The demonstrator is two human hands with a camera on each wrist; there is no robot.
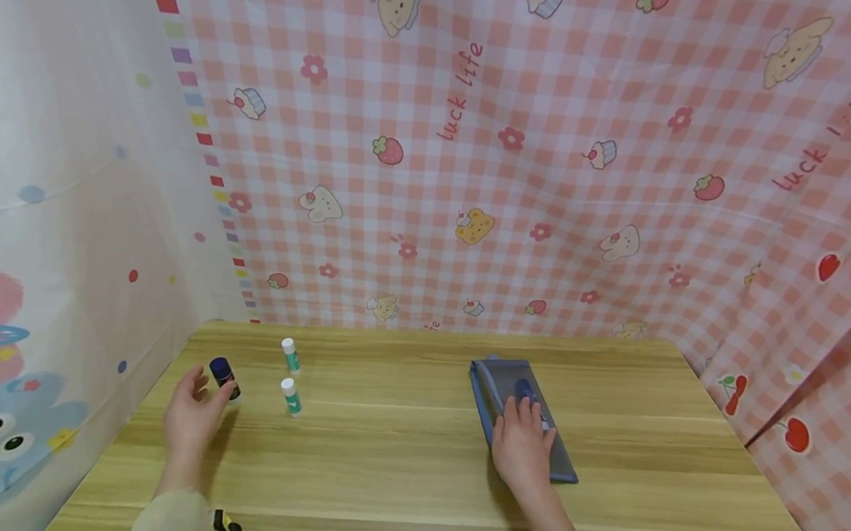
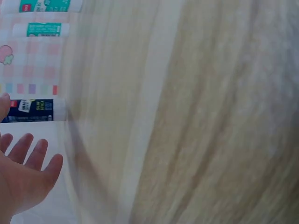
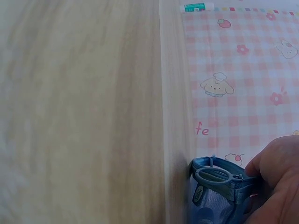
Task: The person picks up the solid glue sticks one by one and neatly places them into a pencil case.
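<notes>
A dark blue glue stick stands upright at the left of the table, and my left hand is beside it. In the left wrist view, the thumb and spread fingers lie to either side of the dark blue glue stick without curling round it. My right hand rests on a blue-grey mesh zip pouch, its fingers extended over the top. A dark blue object shows at the pouch, partly hidden by those fingers. The pouch's zip end faces the right wrist camera.
Two green-and-white glue sticks, one farther back and one nearer, stand right of the left hand on the wooden table. Behind hangs a pink checked cloth; a white printed cloth hangs at the left.
</notes>
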